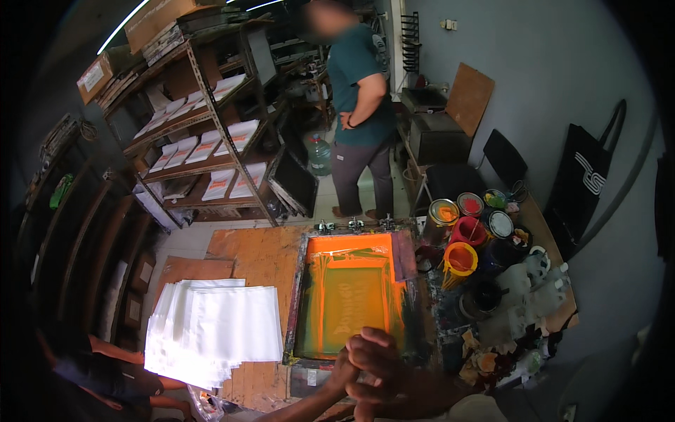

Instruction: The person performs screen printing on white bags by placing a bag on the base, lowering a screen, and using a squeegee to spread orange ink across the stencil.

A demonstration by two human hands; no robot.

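Note:
My left hand (343,370) and my right hand (385,373) are clasped together, fingers folded over each other, and no tool shows in them. They hover over the near edge of a screen-printing frame (296,302) and hide part of that edge. Its mesh is greenish yellow, streaked with wet orange ink (351,244), thickest along the far end. Faint lettering shows in the middle of the mesh. Metal hinge clamps (356,225) stand at the frame's far edge. To the left, white flat sheets or bags (235,320) lie in an uneven, fanned stack on the wooden table (256,264).
Open ink cans and tubs (460,259) crowd a side table at right, with stained rags (485,362) nearer me. A metal rack (211,105) holds printed white sheets. Another person (362,105) stands beyond the table. Someone's arm (116,349) shows at lower left.

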